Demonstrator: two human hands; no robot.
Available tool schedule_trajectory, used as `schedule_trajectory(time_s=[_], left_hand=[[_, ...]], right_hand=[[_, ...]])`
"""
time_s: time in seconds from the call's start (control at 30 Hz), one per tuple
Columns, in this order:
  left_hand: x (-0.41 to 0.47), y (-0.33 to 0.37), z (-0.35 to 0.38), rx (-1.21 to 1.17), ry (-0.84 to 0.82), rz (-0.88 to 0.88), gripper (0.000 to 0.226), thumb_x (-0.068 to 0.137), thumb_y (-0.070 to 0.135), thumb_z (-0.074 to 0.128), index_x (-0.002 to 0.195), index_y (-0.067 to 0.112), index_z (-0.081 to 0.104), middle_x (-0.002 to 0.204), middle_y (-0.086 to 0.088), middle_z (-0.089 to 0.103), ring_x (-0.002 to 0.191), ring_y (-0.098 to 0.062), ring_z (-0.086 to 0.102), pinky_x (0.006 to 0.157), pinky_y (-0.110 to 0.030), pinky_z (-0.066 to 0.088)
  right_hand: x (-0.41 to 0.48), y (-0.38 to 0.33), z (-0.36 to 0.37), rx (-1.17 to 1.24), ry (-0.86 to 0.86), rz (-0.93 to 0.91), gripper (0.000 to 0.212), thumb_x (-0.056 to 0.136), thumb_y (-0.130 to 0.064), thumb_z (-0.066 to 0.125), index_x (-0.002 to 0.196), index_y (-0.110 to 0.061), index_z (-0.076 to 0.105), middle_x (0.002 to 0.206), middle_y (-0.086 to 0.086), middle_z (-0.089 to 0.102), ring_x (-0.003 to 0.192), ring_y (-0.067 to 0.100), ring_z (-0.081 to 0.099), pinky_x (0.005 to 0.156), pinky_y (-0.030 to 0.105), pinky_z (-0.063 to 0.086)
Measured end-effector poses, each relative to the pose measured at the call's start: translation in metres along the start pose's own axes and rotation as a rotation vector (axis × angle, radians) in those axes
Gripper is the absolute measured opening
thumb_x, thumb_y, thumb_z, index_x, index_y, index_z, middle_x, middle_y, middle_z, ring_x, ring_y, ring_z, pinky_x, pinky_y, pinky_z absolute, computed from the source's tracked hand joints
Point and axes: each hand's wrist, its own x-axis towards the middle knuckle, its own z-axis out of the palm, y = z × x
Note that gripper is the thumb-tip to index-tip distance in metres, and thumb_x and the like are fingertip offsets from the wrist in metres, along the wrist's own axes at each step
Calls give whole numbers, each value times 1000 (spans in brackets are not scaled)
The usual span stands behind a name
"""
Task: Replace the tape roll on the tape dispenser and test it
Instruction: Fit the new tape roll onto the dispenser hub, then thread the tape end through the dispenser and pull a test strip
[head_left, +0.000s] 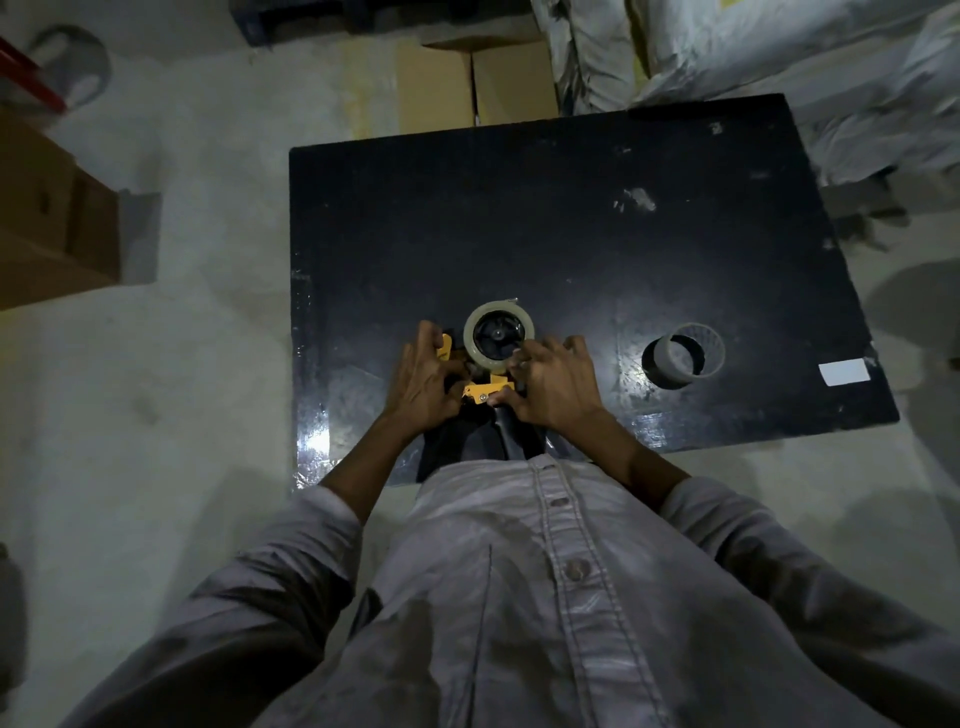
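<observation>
Closely, both grips clasp the yellow tape dispenser (480, 382): left hand (423, 382) on its frame, right hand (553, 384) seemingly pinching the mounted translucent tape roll (500, 338). A bare cardboard core (683, 356) lies well apart on the glossy black worktop (571, 218).

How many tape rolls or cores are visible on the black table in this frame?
2. One tape roll sits mounted on the yellow dispenser between the left hand and right hand; an empty core stands to their right.
</observation>
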Motion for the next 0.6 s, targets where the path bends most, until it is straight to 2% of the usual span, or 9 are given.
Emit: schedule_trajectory(time_s=[0.13,0.23,0.33,0.43,0.53,0.6], left_hand=[[-12,-2,4,-4,39,-65,11,92,36,80,96,26,83,119,-10,45,88,-32,55,63,-37,50],[-23,-4,11,31,62,-90,9,96,33,80,100,27,85,102,-8,69,69,-34,66,54,-32,47],[-29,-3,11,-28,109,-146,11,94,31,78,98,26,87,76,-4,79,62,-34,73,51,-30,49],[-29,-2,11,-116,158,-177,21,93,34,72,103,27,89,72,-5,80,62,-35,75,54,-35,57],[-32,-5,15,-181,171,-152,20,94,30,74,107,24,89,72,-5,80,59,-34,74,54,-34,56],[-34,-10,17,-206,184,-123,22,97,31,73,109,21,89,70,-7,79,56,-32,72,53,-34,55]], right_hand=[[-10,-2,11,233,12,-5,67,88,-71,84,128,-17,78,135,9,71,117,36,71,91,50,52],[-33,-6,19,516,-55,188,81,86,-67,88,141,-15,58,141,9,57,112,29,66,82,38,52],[-42,-9,27,773,-330,422,68,84,-66,91,124,-20,60,117,0,68,102,18,67,70,30,46],[-36,-18,35,964,-608,541,54,84,-75,86,94,-23,75,89,-5,76,93,20,74,72,31,50],[-32,-22,37,970,-674,579,55,91,-69,83,78,-16,74,83,4,77,87,24,74,77,36,54],[-29,-23,33,888,-676,552,62,97,-68,77,80,-9,74,87,13,77,88,31,75,79,39,54]])
